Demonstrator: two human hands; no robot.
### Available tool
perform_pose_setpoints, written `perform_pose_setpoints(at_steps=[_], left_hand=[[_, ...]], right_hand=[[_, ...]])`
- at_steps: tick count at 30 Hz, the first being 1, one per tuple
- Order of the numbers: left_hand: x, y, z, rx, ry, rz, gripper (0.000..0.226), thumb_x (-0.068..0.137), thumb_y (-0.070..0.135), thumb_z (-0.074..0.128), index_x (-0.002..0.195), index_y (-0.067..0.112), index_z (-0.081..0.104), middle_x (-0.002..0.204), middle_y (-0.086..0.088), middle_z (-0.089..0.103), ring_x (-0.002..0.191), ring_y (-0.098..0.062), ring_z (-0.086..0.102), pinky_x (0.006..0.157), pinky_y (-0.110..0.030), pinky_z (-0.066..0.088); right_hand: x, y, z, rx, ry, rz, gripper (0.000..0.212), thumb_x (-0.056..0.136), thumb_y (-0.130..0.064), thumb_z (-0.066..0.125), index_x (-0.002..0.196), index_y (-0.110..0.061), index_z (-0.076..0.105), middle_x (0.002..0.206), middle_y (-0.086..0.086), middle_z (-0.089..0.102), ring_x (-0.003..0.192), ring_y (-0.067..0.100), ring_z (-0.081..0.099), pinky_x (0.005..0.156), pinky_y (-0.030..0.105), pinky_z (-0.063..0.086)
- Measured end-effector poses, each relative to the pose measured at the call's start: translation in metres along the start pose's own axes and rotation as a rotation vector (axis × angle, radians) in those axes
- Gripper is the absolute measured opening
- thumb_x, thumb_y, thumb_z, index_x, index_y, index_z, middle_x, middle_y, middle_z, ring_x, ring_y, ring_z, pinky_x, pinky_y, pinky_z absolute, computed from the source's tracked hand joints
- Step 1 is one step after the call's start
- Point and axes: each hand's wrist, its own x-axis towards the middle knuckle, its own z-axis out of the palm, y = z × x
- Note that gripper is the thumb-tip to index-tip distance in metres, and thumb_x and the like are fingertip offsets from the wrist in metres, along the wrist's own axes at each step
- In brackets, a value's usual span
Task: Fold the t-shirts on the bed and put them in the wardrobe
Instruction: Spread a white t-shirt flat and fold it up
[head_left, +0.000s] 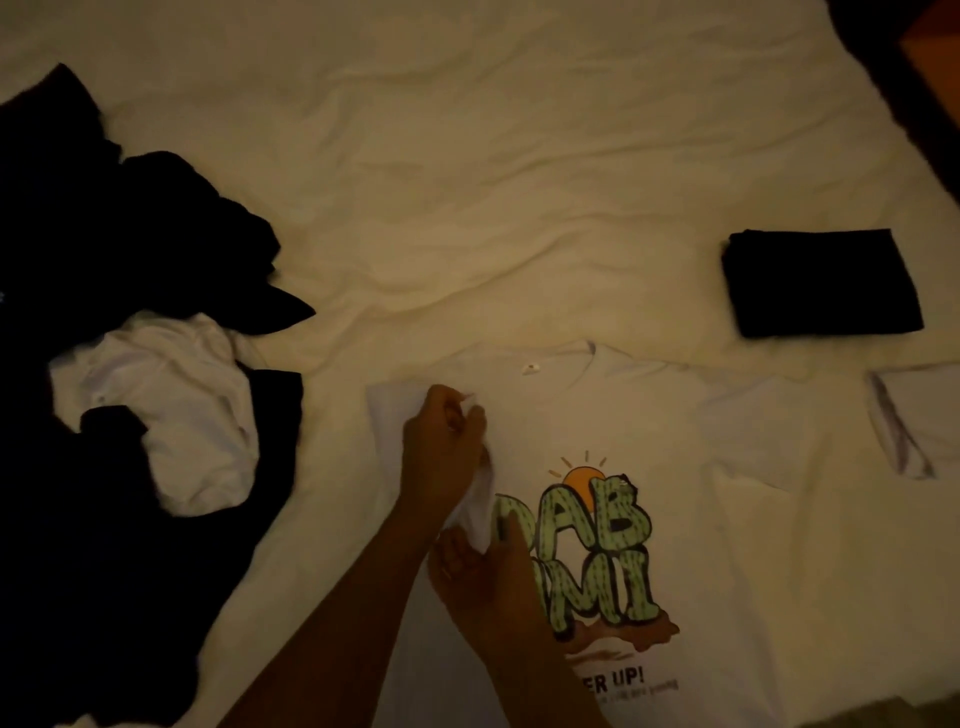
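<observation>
While working at the near edge of the bed (467, 156), holds the side of the white t-shirt (597, 415) with the right hand (483, 571), grip seemingly pinched on a ridge of cloth beside the print (597, 556), one finger lying across the first letter. Probably anchors the body there so it does not slide as the sleeve comes over.

Just beyond, takes the sleeve (389, 410) with the left hand (441, 447), grip closed on a gather of white cloth lifted slightly off the bed. Looks like the first fold: sleeve drawn inward towards the chest.

Lies face up and spread flat, collar away from the body, presumably so the folds land square. Reaches out to the right with the other sleeve (904, 421), not yet folded.

Further off, to the right, sits a folded dark t-shirt (821, 283), well apart from the hands, likely parked there as finished and waiting to be carried. To the left, sprawls a heap of dark clothes (130, 234) with a crumpled white garment (171, 410) on it, seemingly the stock yet to be folded.

Shows no wardrobe; so, judging by that, early in the job.
</observation>
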Motion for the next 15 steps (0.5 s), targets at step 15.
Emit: perform_pose_setpoints(at_steps=[15], left_hand=[[0.093,-0.013,0.008,0.687,0.035,0.047,0.041,0.095,0.038,0.059,0.125,0.012,0.059,0.121,-0.015,0.057,0.114,-0.037,0.052,0.094,-0.044,0.041]], right_hand=[[0.035,-0.057,-0.028,-0.965,0.129,-0.277,0.017,0.101,-0.009,0.052,0.085,-0.003,0.053,0.069,0.019,0.052,0.054,0.026,0.054,0.052,0.028,0.052]])
